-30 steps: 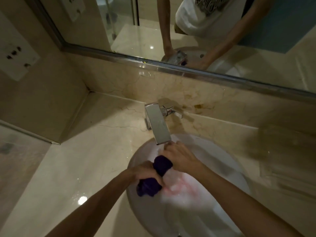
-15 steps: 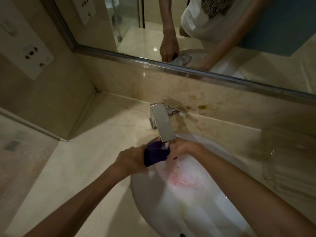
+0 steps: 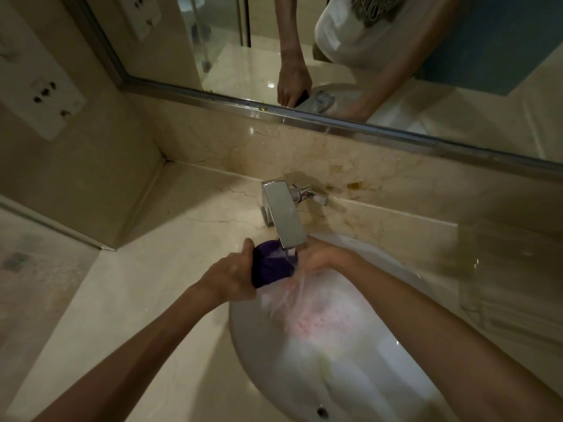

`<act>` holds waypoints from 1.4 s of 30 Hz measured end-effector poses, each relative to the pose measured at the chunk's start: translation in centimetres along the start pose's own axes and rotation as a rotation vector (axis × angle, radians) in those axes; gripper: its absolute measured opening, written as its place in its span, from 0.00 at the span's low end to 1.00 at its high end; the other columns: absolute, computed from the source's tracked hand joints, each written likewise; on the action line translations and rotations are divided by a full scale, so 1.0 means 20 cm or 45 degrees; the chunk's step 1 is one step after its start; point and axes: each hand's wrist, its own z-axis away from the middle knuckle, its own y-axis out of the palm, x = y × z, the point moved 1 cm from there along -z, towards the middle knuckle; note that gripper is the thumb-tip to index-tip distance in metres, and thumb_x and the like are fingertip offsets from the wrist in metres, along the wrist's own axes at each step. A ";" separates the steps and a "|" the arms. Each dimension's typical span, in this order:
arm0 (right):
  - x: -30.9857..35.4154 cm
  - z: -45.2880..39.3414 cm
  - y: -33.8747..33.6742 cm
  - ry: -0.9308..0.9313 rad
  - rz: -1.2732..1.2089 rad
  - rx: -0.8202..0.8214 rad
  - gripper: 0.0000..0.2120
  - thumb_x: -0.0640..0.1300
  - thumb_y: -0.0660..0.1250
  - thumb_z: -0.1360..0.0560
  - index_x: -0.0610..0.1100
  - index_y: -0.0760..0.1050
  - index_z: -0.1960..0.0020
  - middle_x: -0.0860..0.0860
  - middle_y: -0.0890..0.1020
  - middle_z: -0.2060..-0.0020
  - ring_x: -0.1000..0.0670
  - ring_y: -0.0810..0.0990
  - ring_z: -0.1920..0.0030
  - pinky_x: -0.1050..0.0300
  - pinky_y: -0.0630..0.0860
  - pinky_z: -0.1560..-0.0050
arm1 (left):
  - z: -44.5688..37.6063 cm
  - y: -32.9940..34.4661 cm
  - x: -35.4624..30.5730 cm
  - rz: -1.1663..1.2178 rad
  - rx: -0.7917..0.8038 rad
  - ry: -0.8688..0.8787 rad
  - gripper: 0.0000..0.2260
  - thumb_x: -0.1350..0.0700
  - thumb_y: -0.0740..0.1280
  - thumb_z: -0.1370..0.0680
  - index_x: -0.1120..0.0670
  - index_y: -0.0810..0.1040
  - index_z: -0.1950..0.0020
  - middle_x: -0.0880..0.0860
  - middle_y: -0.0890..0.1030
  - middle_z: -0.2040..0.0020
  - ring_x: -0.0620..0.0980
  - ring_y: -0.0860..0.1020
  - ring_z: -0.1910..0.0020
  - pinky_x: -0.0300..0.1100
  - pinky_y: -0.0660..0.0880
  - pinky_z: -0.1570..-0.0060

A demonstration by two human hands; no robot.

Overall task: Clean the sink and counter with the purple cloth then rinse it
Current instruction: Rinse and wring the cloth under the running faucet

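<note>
The cloth (image 3: 274, 263) is gripped in a wad by the left hand (image 3: 231, 278) and held right under the tap (image 3: 285, 217), so the stream soaks it. It's steadied from the other side by the right hand (image 3: 323, 258); whether that one's curled round it can't be told. Pinkish suds are left below the tap in the sink (image 3: 380, 360), so rinsing probably isn't finished. The bench (image 3: 122, 300) is beside it.

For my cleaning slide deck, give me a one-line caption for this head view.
Both hands, left hand and right hand, hold the purple cloth under the running faucet over the sink.
</note>
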 end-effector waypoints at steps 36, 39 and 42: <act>-0.17 0.34 0.30 0.103 -1.452 0.650 0.24 0.48 0.81 0.37 0.45 0.72 0.48 0.51 0.74 0.67 0.55 0.69 0.71 0.64 0.67 0.75 | -0.33 0.07 -0.06 -0.741 -0.693 1.632 0.18 0.51 0.70 0.25 0.56 0.79 0.37 0.55 0.84 0.48 0.56 0.82 0.53 0.48 0.81 0.59; -0.10 0.33 0.21 0.269 -0.785 0.278 0.20 0.50 0.81 0.35 0.45 0.73 0.53 0.49 0.77 0.69 0.53 0.69 0.75 0.62 0.66 0.77 | -0.28 0.08 -0.07 -0.700 -0.610 1.335 0.26 0.49 0.76 0.33 0.56 0.74 0.40 0.55 0.84 0.54 0.52 0.82 0.65 0.42 0.80 0.69; -0.07 0.30 0.18 0.230 -0.128 -0.268 0.13 0.47 0.76 0.32 0.46 0.77 0.51 0.49 0.85 0.63 0.50 0.81 0.69 0.57 0.78 0.71 | -0.23 0.16 -0.16 -0.697 -0.354 0.711 0.19 0.50 0.70 0.27 0.52 0.73 0.38 0.53 0.84 0.51 0.52 0.82 0.58 0.43 0.81 0.58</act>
